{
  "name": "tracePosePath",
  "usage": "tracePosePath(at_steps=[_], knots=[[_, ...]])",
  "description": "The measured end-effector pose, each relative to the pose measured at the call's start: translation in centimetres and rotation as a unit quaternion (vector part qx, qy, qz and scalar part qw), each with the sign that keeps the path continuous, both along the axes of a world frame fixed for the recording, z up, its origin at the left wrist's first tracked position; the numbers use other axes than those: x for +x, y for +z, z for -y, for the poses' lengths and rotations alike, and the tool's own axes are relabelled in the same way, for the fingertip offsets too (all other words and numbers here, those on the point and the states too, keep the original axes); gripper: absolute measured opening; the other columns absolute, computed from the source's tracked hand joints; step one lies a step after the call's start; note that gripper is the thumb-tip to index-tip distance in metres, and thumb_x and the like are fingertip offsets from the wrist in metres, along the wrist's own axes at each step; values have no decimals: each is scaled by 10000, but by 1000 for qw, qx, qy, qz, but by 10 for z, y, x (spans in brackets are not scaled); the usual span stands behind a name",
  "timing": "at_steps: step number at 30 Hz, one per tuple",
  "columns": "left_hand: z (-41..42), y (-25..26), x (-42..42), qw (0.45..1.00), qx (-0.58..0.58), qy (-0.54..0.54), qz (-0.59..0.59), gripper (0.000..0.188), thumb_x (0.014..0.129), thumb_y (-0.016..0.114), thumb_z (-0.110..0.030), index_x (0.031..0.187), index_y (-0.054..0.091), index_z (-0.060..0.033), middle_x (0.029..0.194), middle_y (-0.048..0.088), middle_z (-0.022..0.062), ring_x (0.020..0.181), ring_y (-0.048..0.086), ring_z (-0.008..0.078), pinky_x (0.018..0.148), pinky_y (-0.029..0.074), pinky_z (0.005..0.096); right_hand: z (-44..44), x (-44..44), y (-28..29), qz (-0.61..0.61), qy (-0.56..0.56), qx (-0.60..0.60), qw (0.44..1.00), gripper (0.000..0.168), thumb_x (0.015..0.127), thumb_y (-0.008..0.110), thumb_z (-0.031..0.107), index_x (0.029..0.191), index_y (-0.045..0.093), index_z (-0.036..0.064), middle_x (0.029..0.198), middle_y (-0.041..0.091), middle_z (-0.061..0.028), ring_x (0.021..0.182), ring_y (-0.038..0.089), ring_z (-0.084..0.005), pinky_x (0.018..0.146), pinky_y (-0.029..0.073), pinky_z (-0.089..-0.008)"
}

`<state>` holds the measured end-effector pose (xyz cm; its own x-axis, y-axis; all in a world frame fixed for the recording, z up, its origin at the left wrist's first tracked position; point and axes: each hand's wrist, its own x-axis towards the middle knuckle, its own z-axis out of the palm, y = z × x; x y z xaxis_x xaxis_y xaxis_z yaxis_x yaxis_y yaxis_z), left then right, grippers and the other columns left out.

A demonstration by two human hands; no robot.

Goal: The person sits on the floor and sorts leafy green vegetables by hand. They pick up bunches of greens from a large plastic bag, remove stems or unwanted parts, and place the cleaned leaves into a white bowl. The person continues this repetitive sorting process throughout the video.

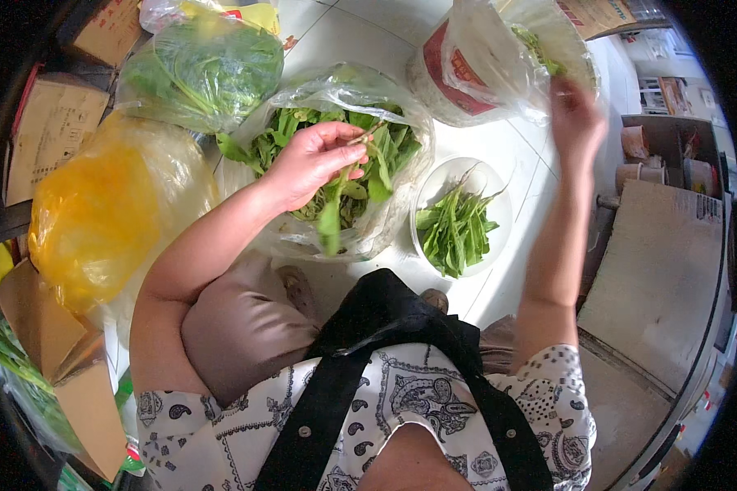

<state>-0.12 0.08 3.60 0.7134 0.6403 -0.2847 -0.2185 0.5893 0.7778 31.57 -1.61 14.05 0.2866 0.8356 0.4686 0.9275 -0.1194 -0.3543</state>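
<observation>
My left hand (316,161) pinches a leafy green plant (329,226) by its stem, with leaves hanging below the fingers. It is above a clear plastic bag (414,184) filled with leafy greens (282,132). At the far right, my right hand (578,119) is motion-blurred beside the rim of a bucket (433,80) lined with a plastic bag. Some green scraps (537,52) lie inside that liner, close to the fingertips. Blur hides whether the right fingers grip anything. Between the hands, a white round dish (497,184) holds a bunch of greens with thin roots (457,230).
Bagged greens (202,67) and a yellow plastic bag (98,202) line the left side, near cardboard boxes (55,138). Along the right stands a cabinet-like unit with a pale flat top (657,288). White floor tiles (368,30) show between the things.
</observation>
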Motion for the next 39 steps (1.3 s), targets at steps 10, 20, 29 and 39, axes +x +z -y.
tracePosePath(at_steps=[10,20,29,39], knots=[[7,-13,16,948,280,34,-148,163,748,590,-2,902,536,-10,769,567,-1,658,517,45,593,437,190,44,-146,-71,-230,270,-123,927,221,703,640,174,848,576,20,692,573,-110,574,575,-189,515,454,-288],[-5,3,8,957,241,-65,-149,176,771,588,-73,928,537,-13,749,540,-14,648,492,46,587,417,189,24,-84,-24,-356,247,-51,900,91,799,536,32,872,575,-5,742,602,-61,689,595,-121,582,474,-219],[-21,20,15,989,135,14,-61,130,762,575,-57,882,524,-57,779,533,-14,689,483,52,609,384,180,-6,15,20,104,97,77,987,308,732,625,108,1035,579,83,1088,551,-85,940,540,-159,782,442,-276],[-32,20,15,982,129,-69,-116,283,802,551,-162,1059,488,-61,964,572,45,808,534,98,670,446,233,82,-92,-76,-524,79,-222,819,195,843,458,73,988,523,-40,653,545,-40,585,520,-102,553,427,-215]])
